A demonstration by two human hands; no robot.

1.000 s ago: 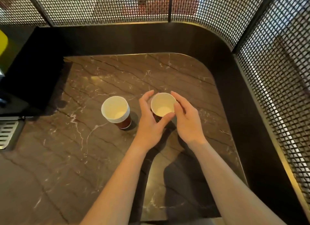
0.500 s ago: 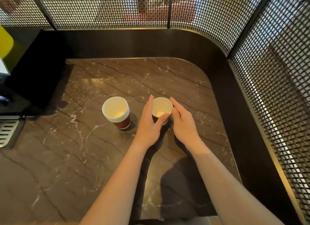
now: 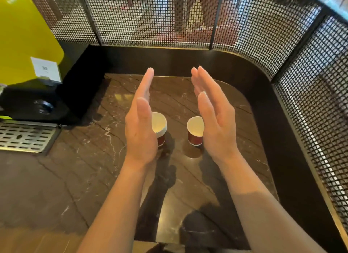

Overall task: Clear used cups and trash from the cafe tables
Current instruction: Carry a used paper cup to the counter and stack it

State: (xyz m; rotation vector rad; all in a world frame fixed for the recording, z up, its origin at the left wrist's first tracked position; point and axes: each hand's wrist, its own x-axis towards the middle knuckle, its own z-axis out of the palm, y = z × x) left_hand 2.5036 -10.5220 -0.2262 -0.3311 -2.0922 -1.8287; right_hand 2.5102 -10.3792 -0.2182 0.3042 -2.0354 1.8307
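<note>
Two small paper cups, dark red outside and white inside, stand upright on the brown marble table (image 3: pixel 90 169). The left cup (image 3: pixel 159 124) is partly hidden behind my left hand (image 3: pixel 141 128). The right cup (image 3: pixel 194 131) stands a short way to its right, its right side covered by my right hand (image 3: pixel 216 120). Both hands are raised above the table, palms facing each other, fingers straight, holding nothing. Both cups look empty.
A yellow and black drinks machine (image 3: pixel 28 68) with a metal drip grille (image 3: pixel 24 135) stands at the left. A black ledge and black mesh fence (image 3: pixel 308 94) wrap the table's far and right sides.
Both hands let go of the right cup and rose off the table with fingers straightened. The camera view shifted, and the cups now appear farther away.
</note>
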